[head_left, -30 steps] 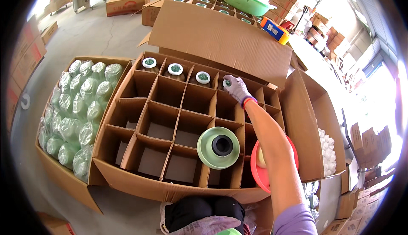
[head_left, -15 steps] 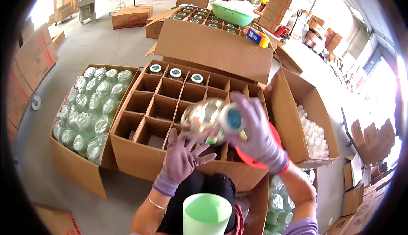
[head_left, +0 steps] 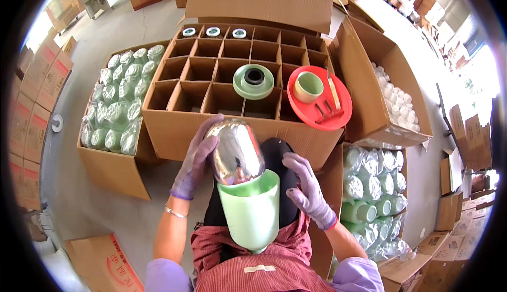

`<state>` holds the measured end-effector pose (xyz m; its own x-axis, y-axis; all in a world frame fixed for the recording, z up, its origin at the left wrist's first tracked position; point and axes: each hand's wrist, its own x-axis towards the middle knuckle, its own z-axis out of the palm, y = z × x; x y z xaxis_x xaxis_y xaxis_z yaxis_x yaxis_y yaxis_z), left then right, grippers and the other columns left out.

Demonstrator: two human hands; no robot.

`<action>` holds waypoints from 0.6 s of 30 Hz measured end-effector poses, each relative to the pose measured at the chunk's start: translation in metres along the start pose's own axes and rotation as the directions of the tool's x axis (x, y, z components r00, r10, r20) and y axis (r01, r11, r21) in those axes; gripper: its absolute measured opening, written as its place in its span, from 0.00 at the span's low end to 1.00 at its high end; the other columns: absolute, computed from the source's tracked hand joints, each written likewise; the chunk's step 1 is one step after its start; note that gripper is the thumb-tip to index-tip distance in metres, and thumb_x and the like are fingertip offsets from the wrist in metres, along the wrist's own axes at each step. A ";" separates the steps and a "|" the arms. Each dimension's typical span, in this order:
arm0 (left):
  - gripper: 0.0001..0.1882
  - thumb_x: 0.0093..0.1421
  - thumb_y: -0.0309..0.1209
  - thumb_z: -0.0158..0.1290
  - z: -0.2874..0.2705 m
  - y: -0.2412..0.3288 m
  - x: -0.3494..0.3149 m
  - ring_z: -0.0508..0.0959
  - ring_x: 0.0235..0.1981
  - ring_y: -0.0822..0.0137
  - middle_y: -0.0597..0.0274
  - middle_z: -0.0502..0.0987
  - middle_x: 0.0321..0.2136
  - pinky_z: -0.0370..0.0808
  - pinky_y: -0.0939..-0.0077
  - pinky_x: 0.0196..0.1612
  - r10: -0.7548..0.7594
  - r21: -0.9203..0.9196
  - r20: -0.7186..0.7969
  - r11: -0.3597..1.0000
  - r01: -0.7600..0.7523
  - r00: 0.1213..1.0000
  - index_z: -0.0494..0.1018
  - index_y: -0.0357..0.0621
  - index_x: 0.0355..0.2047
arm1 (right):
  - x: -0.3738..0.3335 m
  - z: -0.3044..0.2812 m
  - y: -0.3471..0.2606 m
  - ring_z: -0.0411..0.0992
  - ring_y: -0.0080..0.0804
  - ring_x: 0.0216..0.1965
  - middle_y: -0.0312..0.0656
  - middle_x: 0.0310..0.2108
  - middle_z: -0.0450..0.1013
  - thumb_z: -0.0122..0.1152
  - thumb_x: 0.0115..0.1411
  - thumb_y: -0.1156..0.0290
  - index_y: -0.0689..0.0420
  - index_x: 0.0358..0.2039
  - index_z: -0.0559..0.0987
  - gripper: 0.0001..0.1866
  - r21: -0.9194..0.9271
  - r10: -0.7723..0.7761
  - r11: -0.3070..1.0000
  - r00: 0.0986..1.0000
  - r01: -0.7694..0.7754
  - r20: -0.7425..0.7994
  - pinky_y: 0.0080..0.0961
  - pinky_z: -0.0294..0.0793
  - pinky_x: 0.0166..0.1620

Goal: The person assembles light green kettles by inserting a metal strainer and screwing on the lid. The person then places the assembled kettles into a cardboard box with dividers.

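A shiny silver glass flask liner (head_left: 237,152) is tilted, rounded end up, its lower end at the mouth of a pale green plastic flask shell (head_left: 250,212). The shell sits upright on my lap. My left hand (head_left: 196,160), in a purple glove, grips the liner's left side with fingers and thumb. To the right of the shell, my gloved right hand (head_left: 307,192) is open, fingers apart, touching neither piece. A green ring-shaped part with a black centre (head_left: 254,79) rests on the dividers of the carton (head_left: 227,125) ahead.
A red plate (head_left: 338,117) on the carton's right side carries a green cup (head_left: 308,87) and small tools. Wrapped green shells fill boxes at left (head_left: 113,107) and lower right (head_left: 369,186). White caps (head_left: 396,102) lie in the right-hand box. Three capped bottles (head_left: 213,31) stand in the back row.
The liner has come down from over the carton to the shell on my lap. It passed from my right hand to my left; the right has let go. My view has tilted downward.
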<state>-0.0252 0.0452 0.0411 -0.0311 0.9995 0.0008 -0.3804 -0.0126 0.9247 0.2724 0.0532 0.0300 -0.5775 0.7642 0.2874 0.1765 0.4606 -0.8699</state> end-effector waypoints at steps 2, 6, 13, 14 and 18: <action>0.43 0.58 0.47 0.59 -0.008 0.006 -0.033 0.67 0.62 0.60 0.53 0.67 0.61 0.60 0.69 0.67 -0.034 0.140 0.012 0.990 0.032 0.999 0.57 0.37 0.68 | -0.050 0.009 -0.001 0.61 0.55 0.64 0.58 0.62 0.60 0.63 0.59 0.47 0.67 0.61 0.66 0.41 -0.043 0.036 0.998 0.999 -0.037 -0.017 0.44 0.59 0.67; 0.43 0.58 0.48 0.56 -0.055 -0.016 -0.140 0.65 0.65 0.58 0.51 0.65 0.64 0.59 0.67 0.68 -0.044 0.321 -0.095 0.944 0.072 0.995 0.57 0.36 0.68 | -0.144 0.047 -0.012 0.62 0.56 0.64 0.60 0.61 0.62 0.63 0.61 0.50 0.67 0.62 0.65 0.39 -0.151 -0.015 0.988 0.988 0.039 0.156 0.52 0.54 0.68; 0.25 0.70 0.39 0.45 -0.101 -0.086 -0.252 0.77 0.55 0.60 0.53 0.74 0.56 0.77 0.65 0.56 -0.221 0.054 -0.364 0.965 0.257 0.905 0.67 0.36 0.61 | -0.073 0.097 -0.046 0.62 0.52 0.62 0.59 0.60 0.61 0.46 0.67 0.39 0.69 0.64 0.62 0.43 0.365 -0.001 0.931 0.997 -0.027 0.075 0.39 0.62 0.64; 0.24 0.71 0.39 0.43 -0.113 -0.096 -0.256 0.77 0.55 0.60 0.53 0.74 0.56 0.77 0.64 0.56 -0.220 0.059 -0.321 0.966 0.252 0.921 0.67 0.36 0.61 | -0.052 0.104 -0.047 0.61 0.51 0.63 0.57 0.61 0.60 0.53 0.66 0.43 0.67 0.65 0.62 0.42 0.494 0.004 0.868 0.996 -0.050 0.094 0.37 0.60 0.65; 0.23 0.71 0.38 0.43 -0.138 -0.111 -0.249 0.76 0.56 0.61 0.52 0.74 0.57 0.77 0.63 0.57 -0.193 0.063 -0.216 0.975 0.211 0.957 0.67 0.37 0.61 | 0.004 0.121 -0.044 0.58 0.43 0.66 0.50 0.66 0.58 0.67 0.54 0.39 0.66 0.68 0.58 0.54 0.783 -0.198 0.620 0.974 0.040 0.107 0.37 0.55 0.67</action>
<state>-0.1031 -0.2059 -0.1147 -0.1556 0.9529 -0.2602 -0.3194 0.2007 0.9261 0.1662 -0.0187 0.0209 -0.6827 0.6051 0.4095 -0.5383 -0.0375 -0.8419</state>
